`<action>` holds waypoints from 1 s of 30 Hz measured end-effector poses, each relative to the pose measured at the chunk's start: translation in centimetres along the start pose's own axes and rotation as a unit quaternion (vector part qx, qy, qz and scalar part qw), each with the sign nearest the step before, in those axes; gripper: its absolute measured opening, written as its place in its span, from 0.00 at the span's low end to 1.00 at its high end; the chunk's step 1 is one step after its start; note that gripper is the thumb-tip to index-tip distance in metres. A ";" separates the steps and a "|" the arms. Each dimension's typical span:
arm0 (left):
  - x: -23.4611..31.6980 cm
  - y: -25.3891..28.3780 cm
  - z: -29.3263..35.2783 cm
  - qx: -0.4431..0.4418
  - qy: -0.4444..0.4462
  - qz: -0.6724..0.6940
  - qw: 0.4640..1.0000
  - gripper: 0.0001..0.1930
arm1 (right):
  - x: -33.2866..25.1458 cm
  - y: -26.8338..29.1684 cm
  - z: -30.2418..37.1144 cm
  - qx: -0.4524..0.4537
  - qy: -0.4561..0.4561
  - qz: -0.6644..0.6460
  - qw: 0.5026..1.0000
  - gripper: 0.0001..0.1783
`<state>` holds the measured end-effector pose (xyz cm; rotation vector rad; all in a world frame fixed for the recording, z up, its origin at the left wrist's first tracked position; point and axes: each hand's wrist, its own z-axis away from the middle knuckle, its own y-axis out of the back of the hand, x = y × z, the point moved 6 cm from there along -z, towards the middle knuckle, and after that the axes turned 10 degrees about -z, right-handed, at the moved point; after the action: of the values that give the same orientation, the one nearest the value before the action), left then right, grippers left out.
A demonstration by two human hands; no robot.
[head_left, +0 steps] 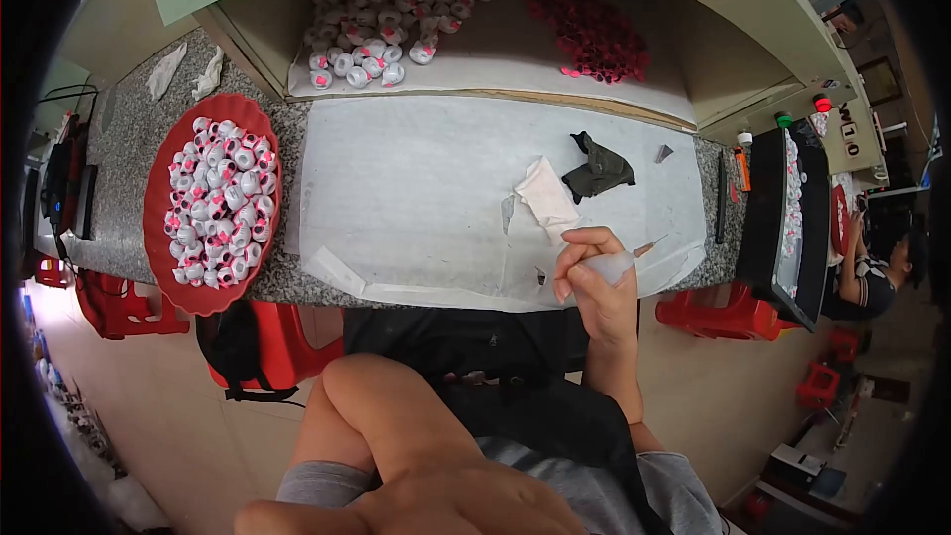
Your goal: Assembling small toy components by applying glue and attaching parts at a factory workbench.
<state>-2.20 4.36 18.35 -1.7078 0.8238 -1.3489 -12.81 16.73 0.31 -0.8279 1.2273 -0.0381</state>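
Note:
My right hand is closed round a small translucent white squeeze bottle with a brownish nozzle and a thin tip pointing right, held over the near right part of the white work sheet. My left hand is raised close to the camera at the lower edge, its arm bent. Its fingers are mostly out of sight, so their state is unclear. Just beyond my right hand lie a folded whitish cloth and a crumpled dark cloth.
At left stands a red oval basket heaped with small white-and-pink pieces. A shelf beyond the sheet bears white pieces and dark red ones. Black trays stand at right. Red stools are below; another person sits far right.

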 end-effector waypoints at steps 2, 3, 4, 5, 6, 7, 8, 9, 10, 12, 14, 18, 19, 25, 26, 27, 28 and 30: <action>0.4 -0.5 -1.0 -0.074 -0.016 -0.035 0.996 0.05 | 0.1 -0.2 0.0 -0.005 -0.001 -0.003 1.000 0.16; 0.4 -0.8 -1.5 -0.113 -0.022 -0.052 0.992 0.06 | 0.1 -0.1 0.0 -0.004 -0.001 -0.003 1.000 0.16; 0.4 -1.2 -1.6 -0.151 -0.027 -0.068 0.986 0.06 | 0.0 -0.1 0.1 -0.006 0.000 -0.006 1.000 0.16; 0.9 -1.3 -1.2 -0.152 -0.027 -0.071 0.985 0.06 | -0.2 0.0 0.3 0.002 0.007 -0.003 1.000 0.16; 0.9 -1.4 -0.5 -0.147 0.068 -0.067 0.985 0.06 | -0.3 0.0 0.2 0.005 0.013 -0.002 1.000 0.16; 0.5 -1.4 0.0 -0.140 0.163 -0.062 0.975 0.07 | -0.2 0.1 0.3 -0.001 0.015 -0.005 1.000 0.16; 0.1 -1.3 0.0 -0.141 0.160 -0.068 0.975 0.07 | 0.0 0.4 0.6 0.001 0.006 -0.004 1.000 0.16; 0.3 -1.7 -0.4 -0.141 0.082 -0.026 0.986 0.06 | 0.2 0.3 0.7 0.002 -0.003 -0.002 1.000 0.16; 0.9 -1.8 -0.5 -0.141 0.005 0.017 0.990 0.05 | 0.2 0.0 0.5 -0.004 -0.002 -0.003 1.000 0.16; 1.0 -1.7 -0.4 -0.131 -0.021 -0.024 0.991 0.05 | 0.2 -0.2 0.6 -0.013 -0.005 -0.039 0.999 0.15; 1.0 -1.5 -0.2 -0.108 -0.066 -0.100 0.987 0.04 | 0.3 -0.1 0.9 -0.007 -0.003 -0.023 1.000 0.15; 1.3 -1.3 -0.2 -0.074 -0.084 -0.158 0.981 0.04 | 0.2 0.1 0.7 -0.002 -0.001 -0.007 1.000 0.16; 1.3 -1.2 0.1 -0.055 -0.059 -0.139 0.987 0.04 | 0.3 0.1 0.7 0.000 -0.002 -0.008 1.000 0.16; 0.7 -1.3 1.4 0.056 0.102 -0.002 0.993 0.09 | 0.4 0.4 0.7 -0.002 -0.006 -0.008 1.000 0.16; 0.7 -1.7 1.3 0.054 0.106 0.002 0.993 0.09 | 0.5 0.4 0.6 -0.003 -0.009 -0.011 1.000 0.16; 0.9 -2.0 0.9 0.067 0.091 -0.089 0.990 0.09 | 0.6 0.5 0.7 -0.003 -0.013 -0.015 1.000 0.16; 1.2 -2.0 0.7 0.078 0.075 -0.179 0.978 0.10 | 0.5 0.6 0.7 0.002 -0.013 -0.013 1.000 0.16; 0.6 -1.9 0.9 0.093 0.094 -0.149 0.980 0.07 | 0.3 0.5 0.6 -0.007 -0.009 -0.040 0.999 0.14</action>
<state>-1.20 4.87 20.21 -1.6176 0.5367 -1.7543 -12.39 17.24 -0.19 -0.8877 1.1796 -0.0861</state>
